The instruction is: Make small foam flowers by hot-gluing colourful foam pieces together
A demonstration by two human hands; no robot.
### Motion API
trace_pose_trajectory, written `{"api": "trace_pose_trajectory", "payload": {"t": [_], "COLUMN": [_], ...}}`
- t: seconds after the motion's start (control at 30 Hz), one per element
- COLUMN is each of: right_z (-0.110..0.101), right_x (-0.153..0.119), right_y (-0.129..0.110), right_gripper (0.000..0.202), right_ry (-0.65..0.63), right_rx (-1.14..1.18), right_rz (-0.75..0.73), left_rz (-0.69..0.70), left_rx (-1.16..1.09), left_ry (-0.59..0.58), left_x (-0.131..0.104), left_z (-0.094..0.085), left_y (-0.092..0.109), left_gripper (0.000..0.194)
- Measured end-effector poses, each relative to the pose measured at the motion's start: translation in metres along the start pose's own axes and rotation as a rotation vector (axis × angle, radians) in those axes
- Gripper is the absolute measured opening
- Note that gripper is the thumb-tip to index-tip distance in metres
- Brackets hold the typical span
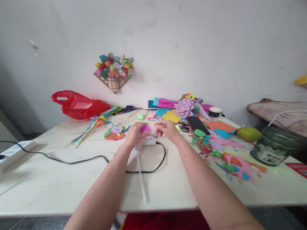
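Observation:
Over the middle of the table, my left hand (pixel 135 134) is closed round a purple foam piece (pixel 145 128). Close to its right, my right hand (pixel 167 128) pinches with thumb and forefinger; whatever is between the fingertips is too small to name. Just below both hands lies a white hot glue gun (pixel 149 142), partly hidden by them. A clear glue stick (pixel 141 180) sticks out of it toward the table's front edge. To the left of my left hand are foam flowers (pixel 116 131) in orange, lilac and green.
A black cord (pixel 73 163) runs from the glue gun to a power strip (pixel 11 156). At the back sit a red plastic bag (pixel 82 106) and coloured foam sheets (pixel 171 115). Foam scraps (pixel 240 166), scissors (pixel 184 127), a phone (pixel 198 125) and a glass jar (pixel 276 146) are on the right.

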State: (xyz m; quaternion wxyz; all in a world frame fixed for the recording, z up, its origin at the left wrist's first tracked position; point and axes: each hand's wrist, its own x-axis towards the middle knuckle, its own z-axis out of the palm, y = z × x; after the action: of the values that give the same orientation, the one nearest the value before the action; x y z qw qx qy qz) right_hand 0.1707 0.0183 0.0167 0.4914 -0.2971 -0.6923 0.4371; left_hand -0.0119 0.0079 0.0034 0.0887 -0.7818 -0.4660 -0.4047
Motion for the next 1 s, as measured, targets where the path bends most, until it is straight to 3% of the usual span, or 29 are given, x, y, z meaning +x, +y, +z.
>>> {"api": "trace_pose_trajectory", "payload": {"t": [0.53, 1.0], "right_z": [-0.007, -0.01], "right_x": [-0.001, 0.002], "right_y": [0.002, 0.008], "right_gripper": [0.02, 0.029], "right_ry": [-0.063, -0.052], "right_rx": [0.333, 0.304], "right_rz": [0.091, 0.159], "left_rz": [-0.013, 0.011], "left_rx": [-0.022, -0.022], "left_ry": [0.026, 0.051], "left_x": [0.0, -0.001], "left_z": [0.002, 0.004], "left_y": [-0.004, -0.006], "left_gripper": [0.046, 0.045]}}
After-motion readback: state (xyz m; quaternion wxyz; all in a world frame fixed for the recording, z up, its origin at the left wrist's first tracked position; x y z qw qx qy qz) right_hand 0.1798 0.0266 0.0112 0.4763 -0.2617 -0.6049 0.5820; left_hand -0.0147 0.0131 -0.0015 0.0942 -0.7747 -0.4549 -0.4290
